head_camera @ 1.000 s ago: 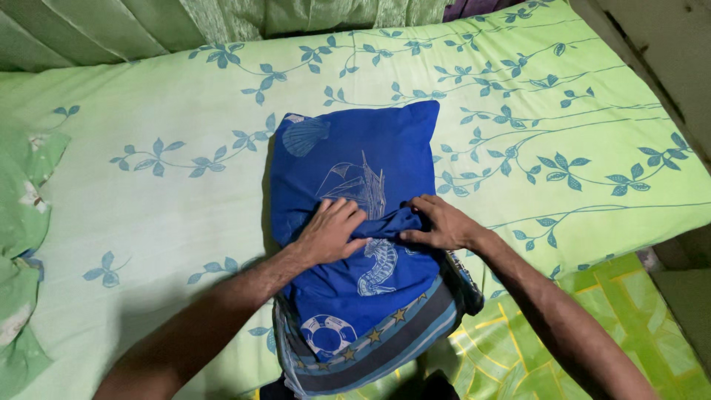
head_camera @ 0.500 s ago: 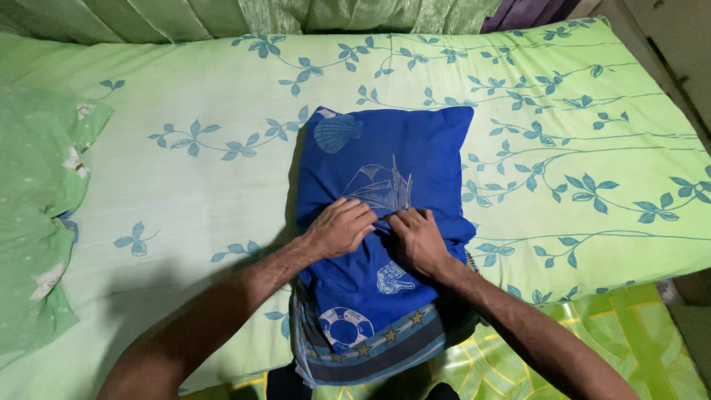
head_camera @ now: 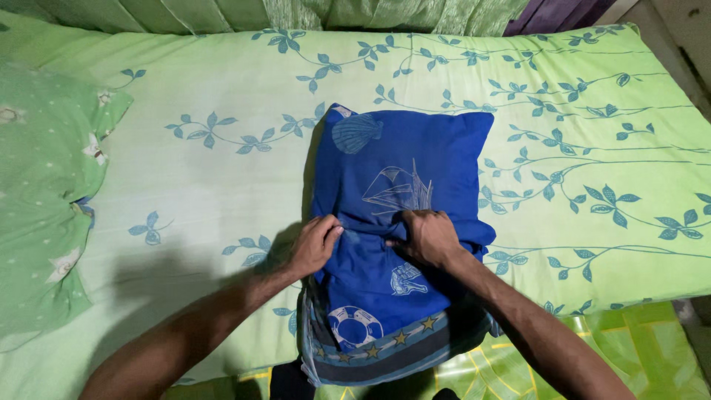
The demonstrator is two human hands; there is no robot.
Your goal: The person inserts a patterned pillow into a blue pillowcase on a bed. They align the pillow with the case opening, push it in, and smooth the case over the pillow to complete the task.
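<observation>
At the left edge of the frame lies a green pillow with small flower prints. It rests on a bed covered by a light green sheet with blue leafy vines. Just left of centre, the left hand has its fingers curled, pinching a fold of the blue pillowcase at its left edge. The pillowcase, printed with a shell, a ship and a lifebuoy, sits at centre frame on the sheet, its open end hanging over the near edge of the bed. The right hand grips bunched blue cloth at centre, fingers closed on it.
</observation>
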